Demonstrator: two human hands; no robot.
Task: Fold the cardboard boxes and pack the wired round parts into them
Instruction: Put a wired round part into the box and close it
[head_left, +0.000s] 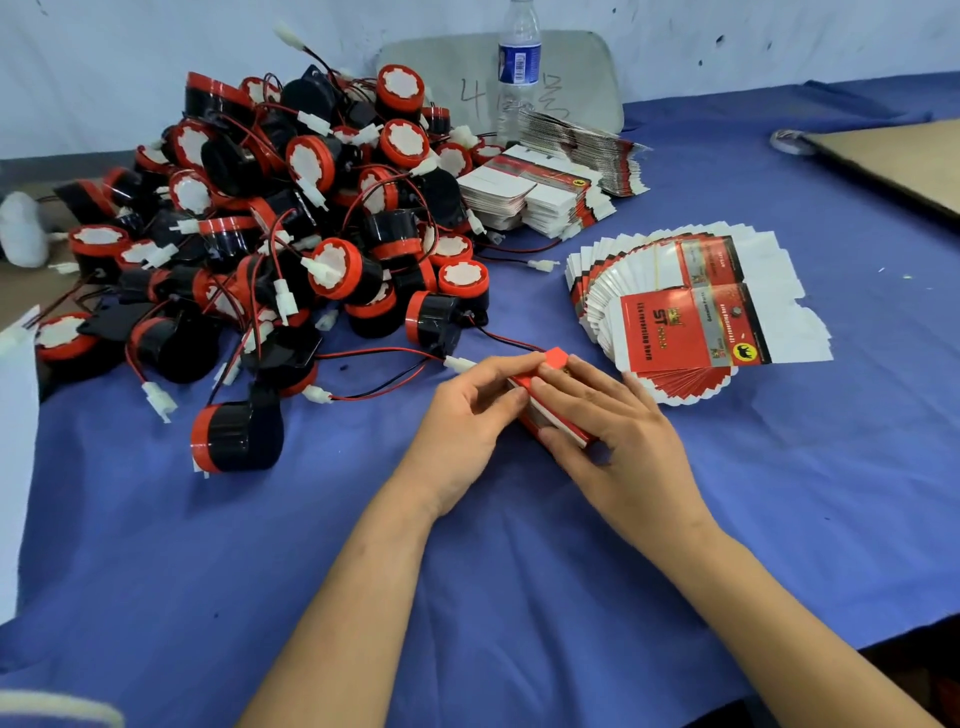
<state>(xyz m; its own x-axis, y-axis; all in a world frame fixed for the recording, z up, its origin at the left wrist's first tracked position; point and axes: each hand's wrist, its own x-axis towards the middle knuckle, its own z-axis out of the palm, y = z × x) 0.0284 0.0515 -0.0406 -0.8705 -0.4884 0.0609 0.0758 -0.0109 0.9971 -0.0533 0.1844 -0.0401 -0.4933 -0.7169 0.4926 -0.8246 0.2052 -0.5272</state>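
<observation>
On the blue tabletop (519, 597), wired round parts (291, 234) pile at 10 o'clock, flat boxes (691, 317) at 2. The left hand (467, 415) and right hand (613, 431) pinch 1 half-folded box (553, 359) at centre, fingers (571, 387) curled; a hard squeeze could crush its flap.

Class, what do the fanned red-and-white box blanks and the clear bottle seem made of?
Fanned red-and-white box blanks: likely thin glossy printed cardboard; they lie flat, with sheen and cut flaps. Clear bottle: probably thin transparent plastic; see-through, with a wrapped label.

Red-and-black round parts (332, 270), red-and-white flat boxes (696, 322), blue tablecloth (519, 571).
</observation>
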